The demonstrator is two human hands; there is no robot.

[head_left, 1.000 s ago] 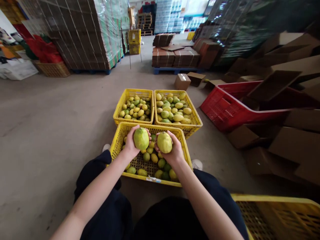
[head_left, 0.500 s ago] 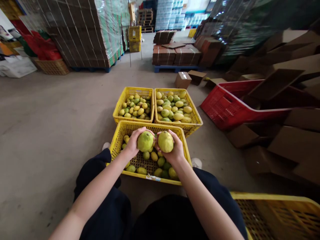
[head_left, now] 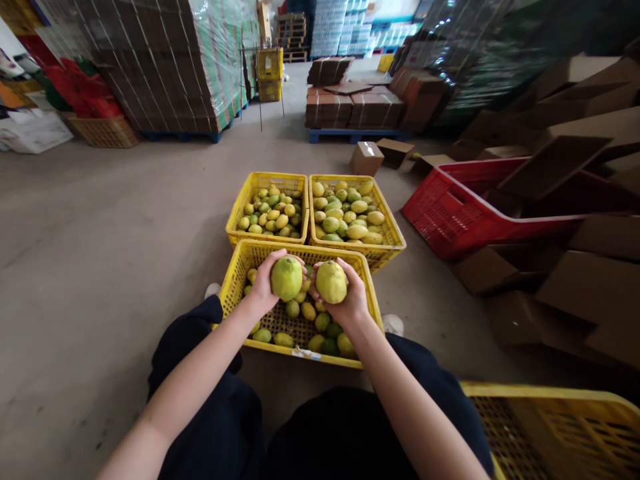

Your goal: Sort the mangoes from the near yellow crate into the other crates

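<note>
My left hand (head_left: 264, 283) is wrapped round a green-yellow fruit (head_left: 287, 279). Beside it, my right hand (head_left: 353, 297) holds a yellower fruit (head_left: 331, 282), its fingers curled behind and under it. A small gap separates the two fruits. Both hands are above the near yellow crate (head_left: 229, 288), where several green and yellow fruits (head_left: 308, 311) lie loosely and part of the slatted bottom shows. Just beyond stand two more yellow crates, the back left one (head_left: 231, 227) with smaller fruits (head_left: 273, 215) and the back right one (head_left: 399, 233) with larger fruits (head_left: 357, 231).
A red crate (head_left: 450, 217) with cardboard in it stands at the right, among loose cardboard boxes (head_left: 590, 287). Another yellow crate (head_left: 555, 393) is at the lower right. Farther back are a small box (head_left: 367, 159) and flattened cartons (head_left: 327, 110) on a blue pallet (head_left: 334, 135).
My left hand has moved slightly left and up with its fruit, widening the gap between the two fruits. My right hand has barely moved.
</note>
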